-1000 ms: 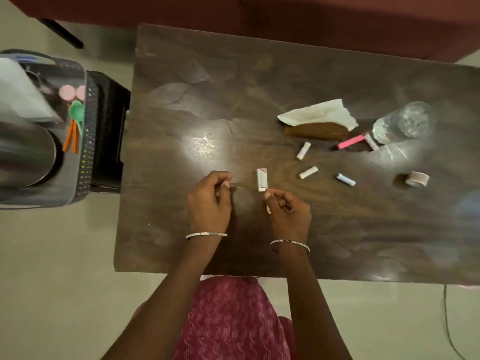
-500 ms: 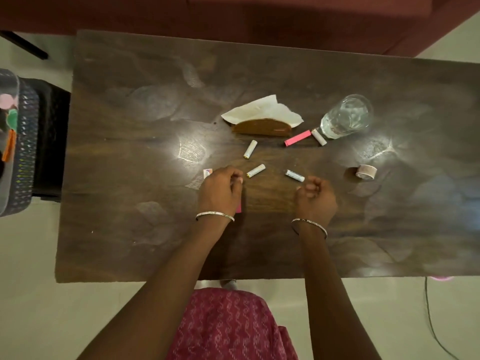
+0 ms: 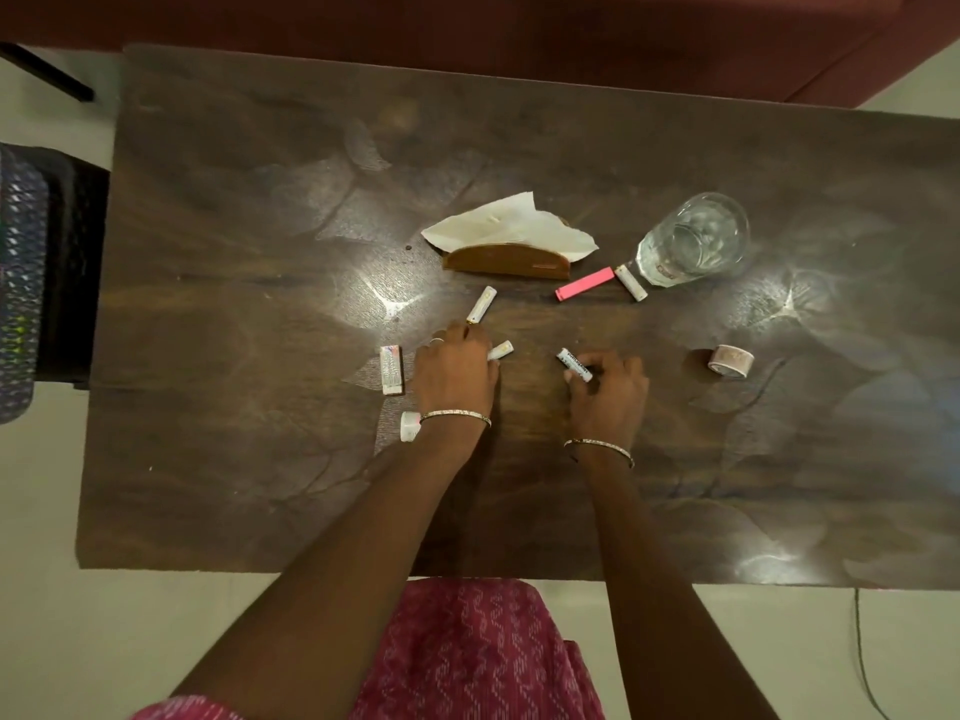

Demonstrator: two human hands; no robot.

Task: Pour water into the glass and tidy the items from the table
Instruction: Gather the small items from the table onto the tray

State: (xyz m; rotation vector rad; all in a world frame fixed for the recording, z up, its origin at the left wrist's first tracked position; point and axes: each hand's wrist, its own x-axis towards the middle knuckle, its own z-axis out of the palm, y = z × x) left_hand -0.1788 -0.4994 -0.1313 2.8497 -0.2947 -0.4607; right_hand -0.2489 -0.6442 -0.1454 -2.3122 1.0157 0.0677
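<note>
A small white printed cylinder (image 3: 574,364) is pinched by fingers of the right hand (image 3: 609,397); a plain white cylinder (image 3: 502,350) is half covered by the left hand (image 3: 456,379), grip unclear. The clear water glass (image 3: 693,241) is set beyond, rightward.

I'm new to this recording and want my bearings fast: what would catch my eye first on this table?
The two hands mid-table draw the eye: the right hand pinches a labelled white cylinder, while the left hand covers the end of another cylinder. Behind them stand a glass holding water, off to the right, and a wooden napkin holder with a white napkin.
</note>
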